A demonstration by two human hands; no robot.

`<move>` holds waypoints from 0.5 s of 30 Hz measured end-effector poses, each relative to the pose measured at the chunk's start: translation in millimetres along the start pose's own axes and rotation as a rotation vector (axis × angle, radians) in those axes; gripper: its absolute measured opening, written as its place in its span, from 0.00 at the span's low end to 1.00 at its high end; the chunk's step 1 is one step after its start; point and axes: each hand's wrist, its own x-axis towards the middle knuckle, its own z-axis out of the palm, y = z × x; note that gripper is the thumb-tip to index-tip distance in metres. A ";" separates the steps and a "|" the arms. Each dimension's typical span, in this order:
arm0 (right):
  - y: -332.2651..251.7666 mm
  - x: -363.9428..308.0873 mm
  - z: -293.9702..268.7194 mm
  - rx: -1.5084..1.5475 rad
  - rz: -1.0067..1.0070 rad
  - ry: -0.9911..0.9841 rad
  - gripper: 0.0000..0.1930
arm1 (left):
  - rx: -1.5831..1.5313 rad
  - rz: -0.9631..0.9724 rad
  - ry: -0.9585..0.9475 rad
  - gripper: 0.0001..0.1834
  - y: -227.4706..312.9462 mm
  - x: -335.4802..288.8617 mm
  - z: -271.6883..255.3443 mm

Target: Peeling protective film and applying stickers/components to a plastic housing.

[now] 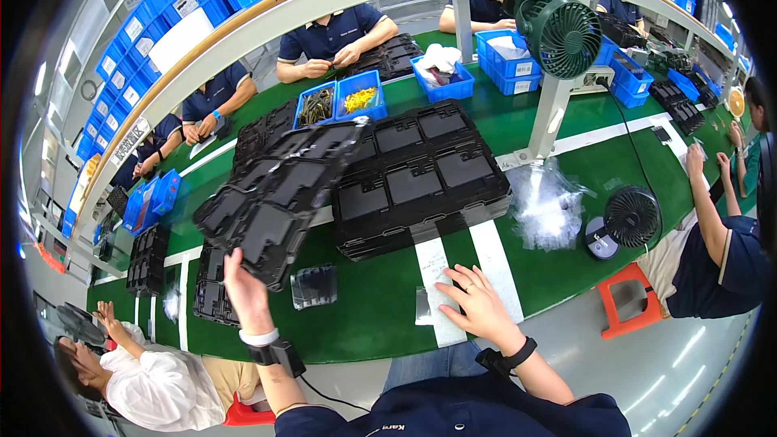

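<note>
Left of centre, over the green table [372, 324], one black tray [271, 202] tilted up in my left hand [249, 299], the nearer of the two. It lies beyond my fingers, long axis running near-left to far-right. Left thumb at its near edge, other fingers hidden beneath; they have hold, how tightly I cannot tell. Right hand [479, 307] well apart from it, fingers spread, nothing held, over white strips [486, 239]. Count: one tray in hand; one large tray stack [413, 182] to its right; two strips; two blue bins [378, 112] just beyond; two dark fans [632, 217], right.
</note>
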 end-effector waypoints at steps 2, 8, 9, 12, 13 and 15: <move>1.7 -1.3 -0.8 0.015 0.000 0.031 0.16 | -0.041 -0.076 -0.074 0.19 -22.9 -7.3 26.1; 6.4 -6.1 -0.6 0.224 0.008 0.143 0.15 | 0.080 -0.153 -0.147 0.17 -72.0 -40.8 58.0; 7.8 -6.0 -1.4 0.212 -0.016 0.182 0.15 | 0.155 -0.226 -0.199 0.14 -74.2 -43.1 54.0; -2.3 2.1 -6.3 0.184 -0.056 0.261 0.15 | 0.381 -0.367 -0.268 0.06 -82.8 -60.8 56.1; -9.4 10.4 -9.8 0.166 -0.074 0.307 0.15 | 0.368 -0.426 -0.290 0.07 -89.6 -67.7 62.5; -30.2 35.5 -18.7 0.157 -0.132 0.314 0.17 | 0.378 -0.480 -0.363 0.11 -98.2 -76.6 65.5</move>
